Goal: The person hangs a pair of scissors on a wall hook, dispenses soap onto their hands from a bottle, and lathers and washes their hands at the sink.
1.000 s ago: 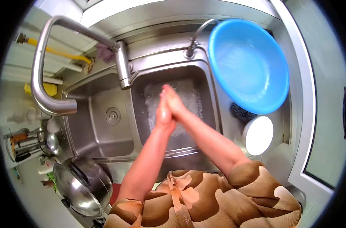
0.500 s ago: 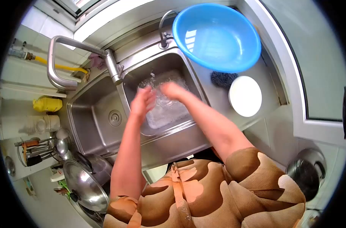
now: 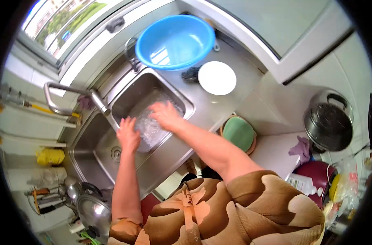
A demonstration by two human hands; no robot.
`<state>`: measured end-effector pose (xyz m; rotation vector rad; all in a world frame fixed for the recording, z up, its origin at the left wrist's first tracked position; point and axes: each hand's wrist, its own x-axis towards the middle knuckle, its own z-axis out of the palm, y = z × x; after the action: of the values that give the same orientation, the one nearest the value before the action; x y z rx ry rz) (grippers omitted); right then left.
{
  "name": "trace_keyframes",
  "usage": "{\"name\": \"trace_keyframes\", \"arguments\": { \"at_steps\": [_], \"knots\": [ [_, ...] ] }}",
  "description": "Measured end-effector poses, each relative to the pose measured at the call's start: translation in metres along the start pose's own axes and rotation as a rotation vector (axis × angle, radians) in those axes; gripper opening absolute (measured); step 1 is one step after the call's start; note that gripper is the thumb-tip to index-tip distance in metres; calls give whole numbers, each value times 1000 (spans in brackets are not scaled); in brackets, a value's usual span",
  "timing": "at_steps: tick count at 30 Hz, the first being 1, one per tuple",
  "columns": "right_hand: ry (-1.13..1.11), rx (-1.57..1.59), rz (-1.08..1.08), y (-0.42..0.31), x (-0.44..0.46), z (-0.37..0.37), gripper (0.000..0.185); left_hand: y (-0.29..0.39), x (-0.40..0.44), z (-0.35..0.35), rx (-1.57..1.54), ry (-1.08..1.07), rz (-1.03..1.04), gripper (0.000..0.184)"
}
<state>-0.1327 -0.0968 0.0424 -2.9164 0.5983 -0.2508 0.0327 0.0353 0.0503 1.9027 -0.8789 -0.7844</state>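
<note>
My left hand [image 3: 128, 134] is over the divider side of the right sink basin [image 3: 122, 104], its fingers spread and nothing in it. My right hand [image 3: 165, 116] hangs above the same basin, fingers apart and empty, slightly blurred. Rippling water [image 3: 151, 130] with bubbles lies in the basin below both hands. The left basin [image 3: 92, 149] shows its drain and holds no water that I can see. A steel faucet [image 3: 98, 102] stands behind the two basins, its spout turned to the left.
A blue tub [image 3: 175, 43], a dark scrubber [image 3: 190, 74] and a white bowl [image 3: 217, 78] sit on the counter right of the sink. A black-lidded pot [image 3: 328, 125] is at far right, a lidded steel pan [image 3: 94, 214] at lower left. A window [image 3: 67, 24] is at top left.
My hands were pressed together over the basin, then came apart and now are spread. The view has turned right, bringing the window, green lids and more of the right side into view.
</note>
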Motion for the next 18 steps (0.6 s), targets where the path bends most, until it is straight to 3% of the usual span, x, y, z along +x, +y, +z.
{"name": "trace_keyframes", "arguments": {
  "at_steps": [1, 2, 4, 6, 7, 8, 9, 10, 12, 14, 15, 16, 17, 18],
  "knots": [
    [123, 646, 98, -8, 3, 28, 38, 0, -6, 1, 632, 178, 411, 43],
    [131, 640, 110, -6, 1, 3, 38, 9, 2, 3, -10, 119, 252, 39],
    [-199, 684, 112, -19, 4, -57, 36, 57, -18, -8, -424, -12, -172, 37],
    [37, 1067, 50, -21, -2, -115, 34, 82, -19, -10, -454, -65, -57, 39],
    [58, 1465, -64, -17, -3, -128, 34, 103, -23, -8, -650, -117, -3, 40],
    [-105, 1823, 51, -16, -20, -156, 34, 119, -27, -5, -844, -171, 46, 41],
    [-88, 1819, 50, -13, -26, -147, 34, 120, -29, 7, -1032, -108, 124, 43],
    [-110, 1504, 158, -12, -31, -121, 35, 89, -13, 5, -1109, -301, 79, 41],
    [-131, 855, 346, -7, -36, -61, 37, 9, 13, 10, 650, -247, 99, 35],
    [411, 507, -43, -7, -54, -5, 41, 61, -21, 15, 821, 220, 741, 38],
    [139, 887, 143, -22, -67, -37, 43, 58, -11, 14, 286, 153, 415, 37],
    [28, 903, 80, -25, -68, -59, 43, 90, -29, 16, -63, 58, 52, 39],
    [-9, 913, -13, -31, -71, -93, 44, 118, -48, 16, -399, -101, -53, 43],
    [73, 975, -102, -35, -74, -121, 46, 110, -42, 6, -619, -319, -16, 48]
  ]
}}
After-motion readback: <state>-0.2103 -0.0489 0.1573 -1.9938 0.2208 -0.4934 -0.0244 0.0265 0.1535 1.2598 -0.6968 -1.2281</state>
